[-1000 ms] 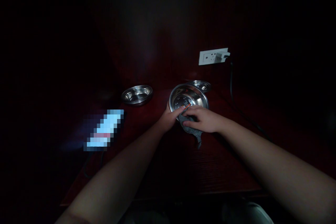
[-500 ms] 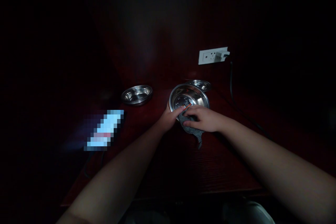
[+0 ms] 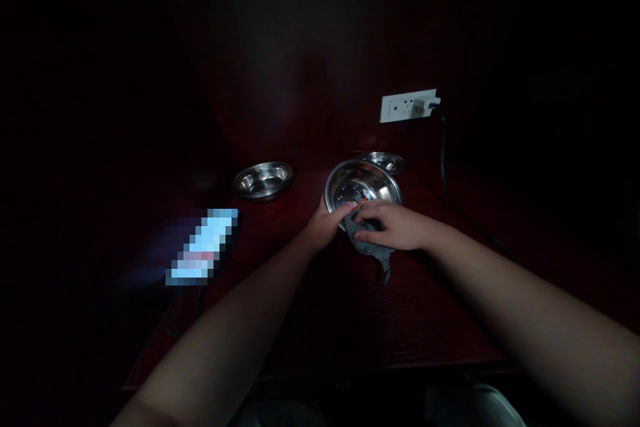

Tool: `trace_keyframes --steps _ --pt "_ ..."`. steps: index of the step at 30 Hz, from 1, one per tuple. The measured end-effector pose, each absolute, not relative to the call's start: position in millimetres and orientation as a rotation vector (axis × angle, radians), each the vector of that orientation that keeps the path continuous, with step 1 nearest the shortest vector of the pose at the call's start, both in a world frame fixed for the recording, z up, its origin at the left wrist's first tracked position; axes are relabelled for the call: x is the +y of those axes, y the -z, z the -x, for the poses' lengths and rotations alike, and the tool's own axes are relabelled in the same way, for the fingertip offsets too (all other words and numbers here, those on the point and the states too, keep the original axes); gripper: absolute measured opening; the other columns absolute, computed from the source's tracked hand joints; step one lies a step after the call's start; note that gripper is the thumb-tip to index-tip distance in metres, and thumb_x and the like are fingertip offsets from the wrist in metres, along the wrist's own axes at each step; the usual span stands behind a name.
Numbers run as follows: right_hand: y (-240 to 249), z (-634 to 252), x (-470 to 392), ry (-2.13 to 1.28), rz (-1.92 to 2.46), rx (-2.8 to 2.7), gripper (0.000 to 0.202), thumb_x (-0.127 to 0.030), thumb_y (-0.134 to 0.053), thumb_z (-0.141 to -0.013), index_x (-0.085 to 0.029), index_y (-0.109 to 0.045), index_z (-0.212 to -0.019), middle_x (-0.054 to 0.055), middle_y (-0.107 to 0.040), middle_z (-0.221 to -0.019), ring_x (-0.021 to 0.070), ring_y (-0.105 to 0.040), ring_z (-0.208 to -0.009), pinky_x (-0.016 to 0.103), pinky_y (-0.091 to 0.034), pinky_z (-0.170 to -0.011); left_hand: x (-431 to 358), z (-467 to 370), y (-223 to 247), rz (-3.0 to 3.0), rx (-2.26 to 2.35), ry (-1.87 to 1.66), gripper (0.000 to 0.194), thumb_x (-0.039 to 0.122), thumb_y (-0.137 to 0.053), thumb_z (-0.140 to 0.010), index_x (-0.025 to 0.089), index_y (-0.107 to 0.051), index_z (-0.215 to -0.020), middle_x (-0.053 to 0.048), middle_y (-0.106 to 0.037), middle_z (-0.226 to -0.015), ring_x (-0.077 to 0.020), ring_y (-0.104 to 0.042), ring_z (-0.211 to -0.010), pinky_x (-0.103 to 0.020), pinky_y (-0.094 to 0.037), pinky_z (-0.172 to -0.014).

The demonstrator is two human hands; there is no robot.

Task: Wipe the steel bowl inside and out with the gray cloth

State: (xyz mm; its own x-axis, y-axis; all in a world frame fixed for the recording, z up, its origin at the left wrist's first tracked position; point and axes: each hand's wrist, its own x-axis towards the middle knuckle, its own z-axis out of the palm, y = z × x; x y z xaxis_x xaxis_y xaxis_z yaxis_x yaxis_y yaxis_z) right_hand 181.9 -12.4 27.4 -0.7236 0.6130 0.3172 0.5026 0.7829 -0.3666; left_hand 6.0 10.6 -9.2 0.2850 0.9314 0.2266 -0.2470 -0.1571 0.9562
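Note:
A shiny metal bowl (image 3: 383, 185) is tilted toward me above the dark red table. My left hand (image 3: 327, 221) grips its left side, thumb over the rim and the other fingers hidden behind. A grey patterned cloth (image 3: 373, 243) with an orange-red edge drapes over the bowl's near rim, one end hanging down. My right hand (image 3: 393, 223) is closed on this cloth at the near rim, fingers curled; part of the cloth is covered by the fingers.
Another metal bowl (image 3: 263, 180), perhaps stacked, stands to the left. Behind the held bowl lies a shallow metal dish (image 3: 385, 161). A lit phone (image 3: 205, 247), blurred out, is at the left with a cable. A wall socket (image 3: 409, 107) holds a plug and black cord (image 3: 443, 153).
The whole view has shifted slightly, so things appear a little farther right. Both hands keep their hold on the bowl and the cloth, with hardly any other visible movement.

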Motion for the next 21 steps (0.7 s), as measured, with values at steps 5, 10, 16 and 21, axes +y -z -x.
trace_keyframes --steps 5,10,16,21 --pt "-25.2 -182.6 -10.9 -0.353 0.855 -2.542 0.025 -0.039 -0.059 -0.084 -0.016 -0.065 -0.090 0.008 -0.065 -0.089 0.0204 -0.057 -0.086 0.037 -0.044 -0.080 9.9 -6.6 8.3 -1.313 0.707 -1.212 0.059 0.031 -0.068 -0.072 0.017 -0.049 -0.126 -0.010 -0.065 -0.107 -0.0277 -0.055 -0.111 -0.048 -0.035 -0.102" --pt "-25.3 -182.3 -11.7 -0.348 0.864 -2.543 0.026 -0.039 -0.058 -0.084 -0.015 -0.065 -0.092 0.009 -0.065 -0.089 0.0203 -0.057 -0.087 0.036 -0.043 -0.080 9.7 -5.9 7.6 -1.330 0.714 -1.212 0.057 0.031 -0.068 -0.073 0.017 -0.050 -0.125 -0.010 -0.065 -0.106 -0.0278 -0.054 -0.112 -0.048 -0.035 -0.102" --pt "-27.1 -180.4 -14.0 -0.335 0.866 -2.554 0.025 -0.038 -0.058 -0.085 -0.014 -0.065 -0.092 0.009 -0.066 -0.089 0.0203 -0.058 -0.087 0.036 -0.043 -0.081 8.5 -5.6 5.5 -1.327 0.706 -1.201 0.056 0.030 -0.068 -0.072 0.016 -0.051 -0.124 -0.010 -0.066 -0.102 -0.0280 -0.054 -0.112 -0.047 -0.037 -0.101" --pt "-26.8 -180.1 -14.8 -0.333 0.886 -2.550 0.025 -0.038 -0.058 -0.085 -0.015 -0.064 -0.091 0.008 -0.066 -0.090 0.0201 -0.058 -0.088 0.036 -0.043 -0.082 8.7 -6.5 5.5 -1.320 0.717 -1.215 0.057 0.029 -0.068 -0.072 0.016 -0.050 -0.124 -0.010 -0.067 -0.101 -0.0278 -0.055 -0.111 -0.047 -0.037 -0.100"
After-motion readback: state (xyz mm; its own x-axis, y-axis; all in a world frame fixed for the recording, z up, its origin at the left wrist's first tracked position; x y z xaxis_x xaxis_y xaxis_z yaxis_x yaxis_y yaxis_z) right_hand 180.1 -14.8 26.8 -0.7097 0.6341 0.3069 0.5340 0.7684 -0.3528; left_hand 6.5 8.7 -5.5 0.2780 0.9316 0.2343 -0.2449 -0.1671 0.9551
